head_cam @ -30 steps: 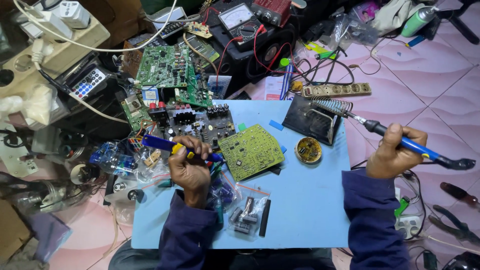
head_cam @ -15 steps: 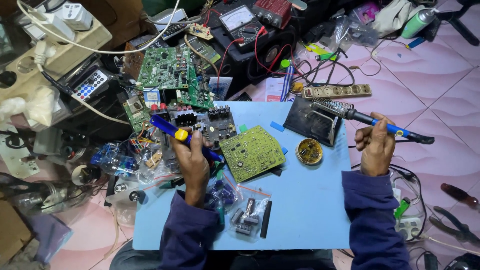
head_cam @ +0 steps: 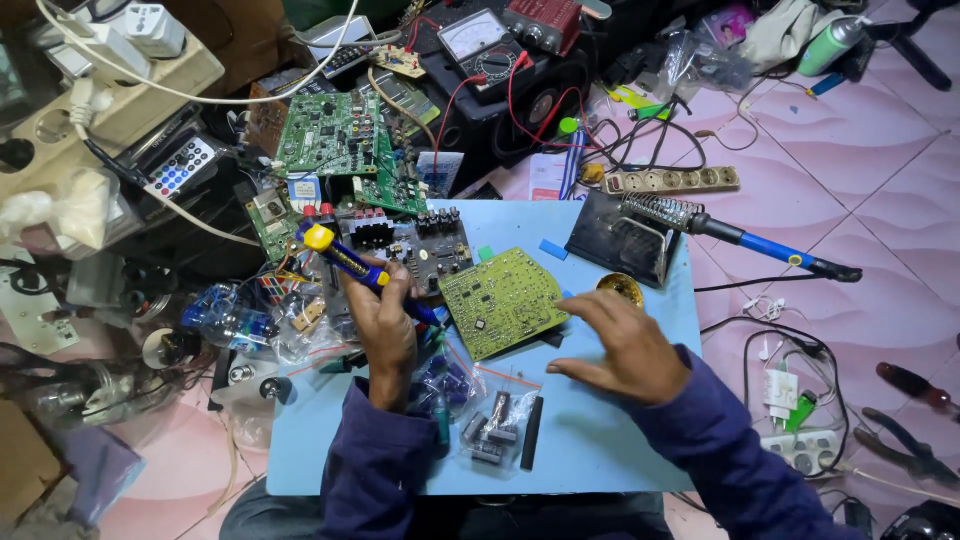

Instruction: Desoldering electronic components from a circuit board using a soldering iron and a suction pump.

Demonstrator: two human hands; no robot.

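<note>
My left hand [head_cam: 385, 330] is shut on a blue and yellow desoldering pump [head_cam: 345, 258], whose tip points down toward the left edge of a yellow-green circuit board [head_cam: 500, 300] on the blue table [head_cam: 600, 455]. Holding nothing, my right hand [head_cam: 625, 345] hovers with fingers spread just right of that board. The blue-handled soldering iron [head_cam: 770, 250] rests in the coil of its black stand [head_cam: 620, 240] at the table's far right. A small round tin [head_cam: 622, 289] sits in front of the stand.
A dark board with heatsinks [head_cam: 420, 250] lies behind the yellow-green one. Clear bags of components [head_cam: 495, 425] lie near the front edge. Green boards [head_cam: 340, 140], a multimeter [head_cam: 485, 45], a power strip [head_cam: 675, 182] and tangled cables crowd the back; pliers [head_cam: 910, 440] lie on the floor.
My right hand set the soldering iron into its stand, let go, and moved left to the yellow-green board. My left hand kept the pump and shifted slightly.
</note>
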